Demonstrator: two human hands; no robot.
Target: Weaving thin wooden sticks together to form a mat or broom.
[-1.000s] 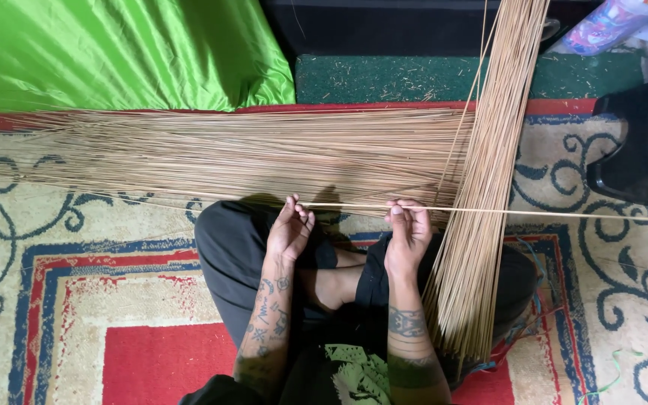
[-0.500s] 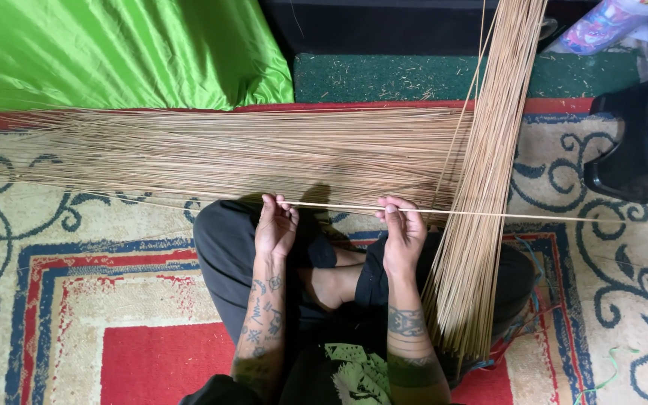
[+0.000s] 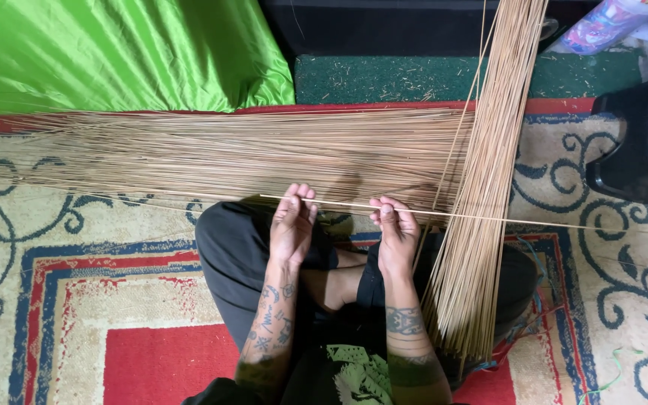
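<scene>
I sit cross-legged on a patterned rug and hold one thin, pale brown stick [image 3: 489,218] level in front of me. My left hand [image 3: 292,222] pinches it near its left end, fingers closed around it. My right hand [image 3: 393,231] grips it a little further right, and the rest runs off to the right edge. Just beyond my hands a wide flat heap of the same sticks [image 3: 249,154] lies across the rug. A second bundle of sticks [image 3: 485,187] leans upright over my right knee, crossing the held stick.
A bright green cloth [image 3: 114,52] covers the far left. Beyond the heap lies a dark green mat [image 3: 414,79] under a black edge. A black object with a blue item [image 3: 639,142] stands at the right. The rug [image 3: 76,300] has red, blue and cream patterns.
The held stick has slid to the right through my hands, so its left end now sits near my left hand. Both hands stay at my knees.
</scene>
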